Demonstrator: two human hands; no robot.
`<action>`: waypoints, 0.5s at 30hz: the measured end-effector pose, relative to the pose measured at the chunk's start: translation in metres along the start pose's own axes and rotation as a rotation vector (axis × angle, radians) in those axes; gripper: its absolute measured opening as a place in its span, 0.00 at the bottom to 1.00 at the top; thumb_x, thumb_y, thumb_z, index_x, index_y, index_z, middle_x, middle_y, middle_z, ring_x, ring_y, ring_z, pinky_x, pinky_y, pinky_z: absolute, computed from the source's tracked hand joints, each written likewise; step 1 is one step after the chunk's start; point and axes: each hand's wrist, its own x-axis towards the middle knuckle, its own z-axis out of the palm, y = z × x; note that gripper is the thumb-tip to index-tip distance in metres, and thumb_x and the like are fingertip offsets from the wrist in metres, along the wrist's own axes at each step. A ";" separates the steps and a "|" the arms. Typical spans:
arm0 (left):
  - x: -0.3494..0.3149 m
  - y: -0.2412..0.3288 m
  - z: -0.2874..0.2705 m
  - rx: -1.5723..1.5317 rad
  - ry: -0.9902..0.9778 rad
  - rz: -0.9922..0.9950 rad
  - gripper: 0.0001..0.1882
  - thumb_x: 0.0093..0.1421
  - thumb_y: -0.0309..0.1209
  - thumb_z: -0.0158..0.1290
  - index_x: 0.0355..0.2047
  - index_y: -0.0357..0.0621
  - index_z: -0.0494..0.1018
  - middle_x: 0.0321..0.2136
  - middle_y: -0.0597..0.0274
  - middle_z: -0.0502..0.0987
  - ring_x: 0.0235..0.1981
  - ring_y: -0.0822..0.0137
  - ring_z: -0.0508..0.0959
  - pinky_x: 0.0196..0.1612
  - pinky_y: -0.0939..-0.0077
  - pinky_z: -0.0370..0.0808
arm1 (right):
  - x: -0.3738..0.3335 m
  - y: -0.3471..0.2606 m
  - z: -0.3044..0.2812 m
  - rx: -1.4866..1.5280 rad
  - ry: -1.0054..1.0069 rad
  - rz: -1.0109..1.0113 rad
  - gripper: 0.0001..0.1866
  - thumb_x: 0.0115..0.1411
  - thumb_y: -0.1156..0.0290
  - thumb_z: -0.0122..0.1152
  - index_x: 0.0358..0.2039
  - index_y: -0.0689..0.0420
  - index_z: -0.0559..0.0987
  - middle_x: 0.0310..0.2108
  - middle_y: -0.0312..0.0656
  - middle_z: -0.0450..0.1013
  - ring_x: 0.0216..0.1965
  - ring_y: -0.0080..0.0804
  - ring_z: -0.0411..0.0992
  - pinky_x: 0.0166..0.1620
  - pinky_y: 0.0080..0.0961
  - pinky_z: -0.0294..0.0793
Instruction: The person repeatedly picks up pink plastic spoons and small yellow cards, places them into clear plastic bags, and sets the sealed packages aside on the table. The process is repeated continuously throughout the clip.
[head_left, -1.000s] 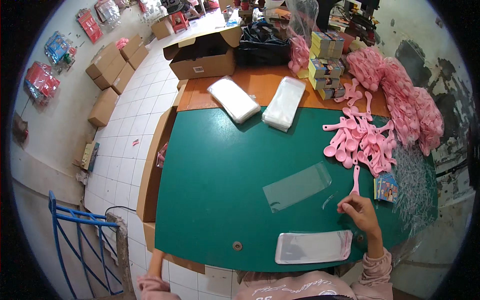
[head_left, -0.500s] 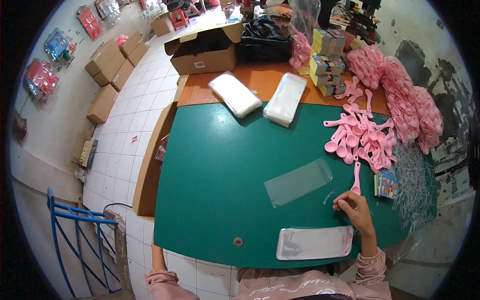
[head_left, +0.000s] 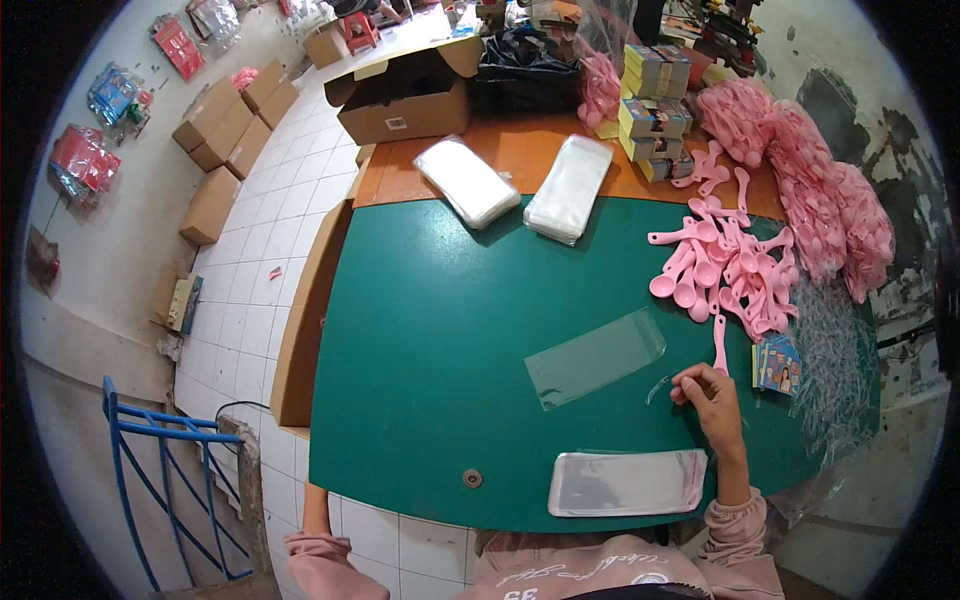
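- The right hand rests on the green counter near its right edge, fingers curled and pinching at a small clear strip just left of the fingertips; whether the strip is truly gripped or only touched is too small to tell.
- The left hand is out of view; only a pink sleeve shows below the counter's near edge, so its state cannot be told.
- To do this step well, I judge the fingertips should press lightly and slide, since so thin a film would cling flat to the surface and crumple under a hard pinch.
- A steadying hand on the nearby bag would likely help keep it from skating away.
- The single clear bag lies flat and tilted, near the middle of the counter's right half, just left of the hand and apart from it; it is long, glossy and see-through.
- A stack of clear bags lies along the near edge, below the hand.
- A lone pink scoop lies just beyond the fingers, its handle pointing toward them, at the foot of the pile of pink scoops by the right edge.
- Small printed cards sit right of the hand.
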 end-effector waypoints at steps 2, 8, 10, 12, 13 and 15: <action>0.000 -0.006 -0.002 0.000 0.007 -0.003 0.14 0.55 0.34 0.44 0.38 0.40 0.70 0.34 0.49 0.72 0.38 0.52 0.71 0.40 0.65 0.69 | -0.004 -0.002 0.002 0.013 -0.004 0.003 0.07 0.58 0.73 0.50 0.30 0.63 0.73 0.23 0.37 0.71 0.26 0.19 0.69 0.32 0.14 0.68; 0.000 -0.008 -0.011 0.014 0.009 -0.011 0.13 0.54 0.34 0.44 0.37 0.40 0.70 0.33 0.49 0.73 0.37 0.52 0.71 0.40 0.64 0.69 | -0.001 0.000 0.002 0.027 -0.013 0.017 0.07 0.58 0.73 0.50 0.30 0.63 0.73 0.24 0.36 0.71 0.27 0.18 0.69 0.32 0.14 0.68; 0.005 -0.004 -0.003 0.005 0.010 -0.005 0.13 0.54 0.34 0.44 0.36 0.40 0.70 0.32 0.49 0.73 0.37 0.52 0.71 0.39 0.64 0.69 | -0.002 0.001 0.002 0.027 -0.008 0.008 0.07 0.58 0.73 0.50 0.30 0.63 0.73 0.24 0.36 0.71 0.26 0.18 0.69 0.31 0.14 0.68; 0.003 -0.003 -0.003 0.009 0.015 -0.009 0.13 0.54 0.34 0.44 0.36 0.40 0.71 0.32 0.49 0.73 0.36 0.51 0.71 0.39 0.64 0.69 | 0.000 0.002 0.005 0.026 -0.009 0.001 0.07 0.58 0.73 0.49 0.30 0.63 0.73 0.24 0.36 0.71 0.26 0.18 0.69 0.31 0.14 0.68; 0.003 -0.002 -0.004 0.010 0.016 -0.011 0.13 0.54 0.34 0.44 0.36 0.40 0.71 0.32 0.49 0.73 0.36 0.51 0.71 0.39 0.64 0.69 | 0.000 0.001 0.004 0.013 -0.008 -0.001 0.07 0.58 0.73 0.49 0.30 0.63 0.73 0.24 0.36 0.71 0.26 0.18 0.69 0.31 0.14 0.68; -0.002 -0.008 -0.006 0.013 0.024 -0.020 0.13 0.54 0.34 0.44 0.35 0.40 0.71 0.31 0.49 0.73 0.36 0.51 0.71 0.39 0.63 0.69 | -0.002 -0.001 0.000 -0.006 -0.008 -0.003 0.07 0.58 0.73 0.49 0.30 0.63 0.74 0.23 0.36 0.71 0.26 0.18 0.69 0.31 0.14 0.68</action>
